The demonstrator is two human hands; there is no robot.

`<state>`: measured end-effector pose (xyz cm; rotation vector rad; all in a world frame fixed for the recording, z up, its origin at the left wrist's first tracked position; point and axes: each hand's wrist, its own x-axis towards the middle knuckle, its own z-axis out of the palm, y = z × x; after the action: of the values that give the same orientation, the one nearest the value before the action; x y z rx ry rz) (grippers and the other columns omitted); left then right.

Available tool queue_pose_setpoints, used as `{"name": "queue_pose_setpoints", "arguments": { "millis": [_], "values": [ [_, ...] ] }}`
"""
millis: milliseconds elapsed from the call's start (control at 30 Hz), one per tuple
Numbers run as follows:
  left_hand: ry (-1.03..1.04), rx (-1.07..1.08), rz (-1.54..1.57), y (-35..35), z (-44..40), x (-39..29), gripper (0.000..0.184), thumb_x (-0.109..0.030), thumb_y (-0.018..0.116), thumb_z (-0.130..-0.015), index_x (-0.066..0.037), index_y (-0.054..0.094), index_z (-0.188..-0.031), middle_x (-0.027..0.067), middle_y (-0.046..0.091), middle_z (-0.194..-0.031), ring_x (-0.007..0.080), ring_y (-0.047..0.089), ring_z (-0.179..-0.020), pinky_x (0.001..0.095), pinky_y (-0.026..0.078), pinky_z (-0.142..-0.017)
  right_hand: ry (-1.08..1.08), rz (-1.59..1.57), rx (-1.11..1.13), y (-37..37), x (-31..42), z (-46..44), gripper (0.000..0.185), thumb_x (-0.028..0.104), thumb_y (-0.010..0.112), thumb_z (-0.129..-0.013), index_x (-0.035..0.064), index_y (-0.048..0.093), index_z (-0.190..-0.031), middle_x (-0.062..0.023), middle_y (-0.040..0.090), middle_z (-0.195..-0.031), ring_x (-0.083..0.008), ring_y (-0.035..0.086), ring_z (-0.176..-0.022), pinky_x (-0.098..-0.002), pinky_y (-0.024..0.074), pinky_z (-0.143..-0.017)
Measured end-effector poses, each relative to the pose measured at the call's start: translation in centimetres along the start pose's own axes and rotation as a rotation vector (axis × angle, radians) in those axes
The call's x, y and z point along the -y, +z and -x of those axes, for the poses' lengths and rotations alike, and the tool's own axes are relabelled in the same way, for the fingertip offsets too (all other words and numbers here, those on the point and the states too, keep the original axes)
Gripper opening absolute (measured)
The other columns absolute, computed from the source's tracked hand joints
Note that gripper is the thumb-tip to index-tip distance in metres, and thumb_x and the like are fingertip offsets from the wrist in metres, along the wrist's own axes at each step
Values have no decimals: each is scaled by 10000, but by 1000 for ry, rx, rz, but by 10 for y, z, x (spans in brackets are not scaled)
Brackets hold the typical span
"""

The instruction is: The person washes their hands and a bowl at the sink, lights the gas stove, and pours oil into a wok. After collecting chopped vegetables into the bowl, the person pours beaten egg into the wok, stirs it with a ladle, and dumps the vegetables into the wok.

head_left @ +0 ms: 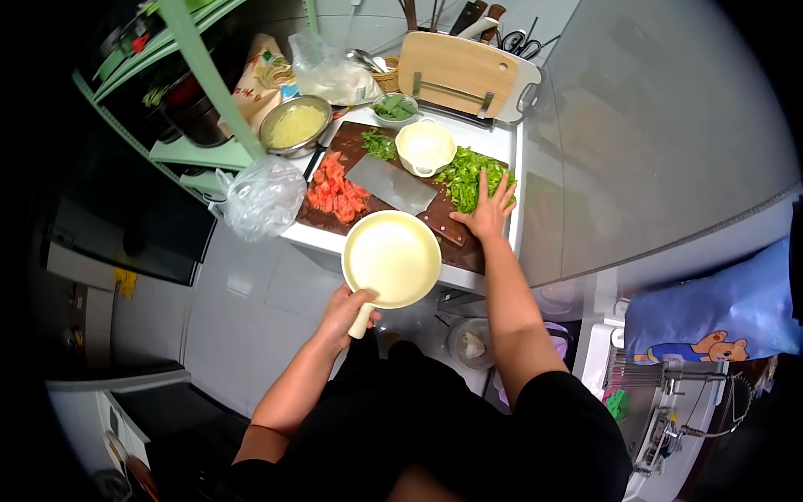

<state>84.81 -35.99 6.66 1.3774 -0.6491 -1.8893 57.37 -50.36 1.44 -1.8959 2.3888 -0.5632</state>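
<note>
My left hand (341, 316) grips the short handle of a cream-coloured pan (391, 258), held level in front of the counter edge; its inside looks bare. Fingers spread, my right hand (488, 211) reaches onto the chopped green vegetable (465, 174) at the right of the dark cutting board (322, 212). A cleaver (391, 186) lies flat on the board, its wooden handle near my right wrist. Left of the blade is a heap of chopped tomato (335, 191). Chopped herbs (379, 144) and a cream bowl (426, 148) sit toward the back of the board.
A metal bowl of pale shreds (295, 125) and a clear plastic bag (266, 197) are at the left, beside a green shelf rack (201, 71). Behind the board stand a small bowl of green leaves (395, 107) and a wooden board in a rack (458, 71). A grey panel (652, 142) borders the right.
</note>
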Motion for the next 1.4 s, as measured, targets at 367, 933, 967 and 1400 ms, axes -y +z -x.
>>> {"name": "queue_pose_setpoints", "arguments": {
  "millis": [367,933,967,1400],
  "values": [
    [-62,156,-127,10,-73,-36,322,-151,510,-752,11,424,-1017,108,545,-812,145,566,-573,234,427,-428,-7,100,309,10,-12,-49,788,316,745,-555,317,367,-1246,-123,189,-1363,-388,286,-1189,-457,375,-904],
    [-106,183,-133,45,-126,-32,280,-114,489,-749,6,448,-999,95,547,-802,133,553,-548,223,425,-391,-154,-428,49,-35,23,-22,456,95,690,-550,156,603,-994,-130,506,-1100,-289,515,-983,-325,431,-836],
    [-106,190,-138,47,-127,-32,267,-112,489,-749,3,451,-986,94,547,-796,133,553,-548,222,425,-389,-192,-372,97,-39,35,-13,457,106,697,-554,167,601,-996,-115,504,-1097,-282,529,-955,-331,442,-814],
    [-95,208,-35,49,-131,-24,225,-97,489,-763,-4,456,-965,89,545,-770,128,549,-550,221,426,-378,-482,-64,396,-39,64,12,583,299,751,-550,243,555,-1096,-86,389,-1259,-310,456,-1059,-373,437,-817]
  ]
}}
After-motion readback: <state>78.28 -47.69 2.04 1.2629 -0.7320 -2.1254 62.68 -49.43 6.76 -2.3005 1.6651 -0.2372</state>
